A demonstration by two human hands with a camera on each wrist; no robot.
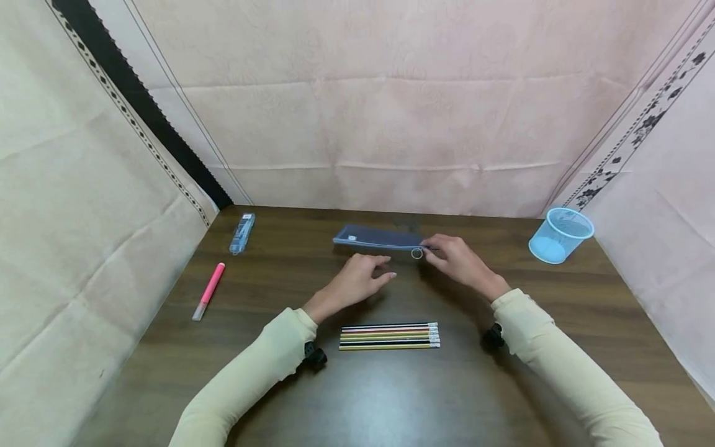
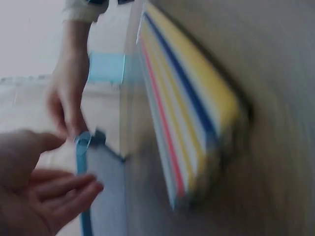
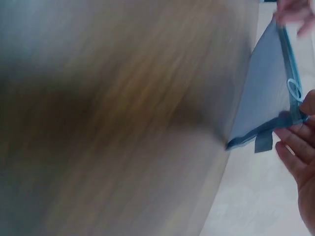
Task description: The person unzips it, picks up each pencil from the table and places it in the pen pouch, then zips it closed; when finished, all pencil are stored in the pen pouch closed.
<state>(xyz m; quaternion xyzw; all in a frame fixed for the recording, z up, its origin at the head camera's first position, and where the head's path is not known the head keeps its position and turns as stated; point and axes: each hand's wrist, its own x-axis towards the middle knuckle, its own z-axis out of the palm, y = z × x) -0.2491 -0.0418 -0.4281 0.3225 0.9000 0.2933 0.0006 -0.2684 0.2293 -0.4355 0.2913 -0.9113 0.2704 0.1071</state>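
A blue zip pouch (image 1: 380,237), flat and partly see-through, is tilted up off the far middle of the table, with a pale ring at its right end. My right hand (image 1: 460,264) pinches that right end between thumb and fingers; the right wrist view shows the hand (image 3: 300,152) at the pouch's corner (image 3: 266,93). Just in front of the pouch is my left hand (image 1: 357,279), thumb and fingers spread apart with nothing between them. Nearer to me, several striped pencils (image 1: 385,337) lie side by side in a row. They look blurred in the left wrist view.
On the left side of the table lie a pink marker (image 1: 211,287) with a clear end and a small blue item (image 1: 242,234) of unclear kind. A light blue cup (image 1: 560,237) stands at the back right. Pale cloth (image 1: 380,130) hangs behind the table.
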